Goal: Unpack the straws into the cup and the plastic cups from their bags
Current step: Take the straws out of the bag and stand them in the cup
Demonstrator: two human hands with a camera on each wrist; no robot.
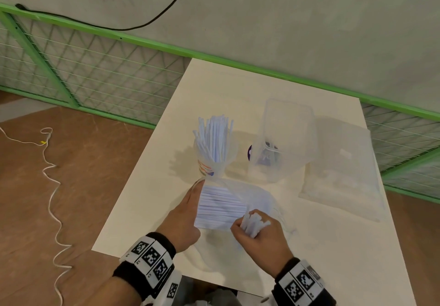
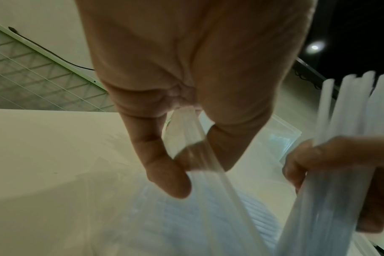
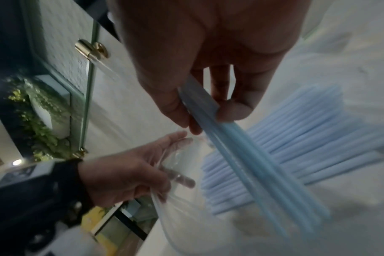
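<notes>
Straws [image 1: 220, 206] lie in their clear bag [image 1: 262, 196] on the bench [image 1: 333, 246], long axes crosswise, ends toward my right hand [image 1: 259, 236], whose grip pinches a bunch. My left hand [image 1: 183, 220] pinches the bag's edge. Loose ones could spill; the filled cup [image 1: 214, 160] just beyond might tip.

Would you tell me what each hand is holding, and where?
Right hand grips a bunch of straws near one end; left hand pinches the straw bag at its edge.
</notes>
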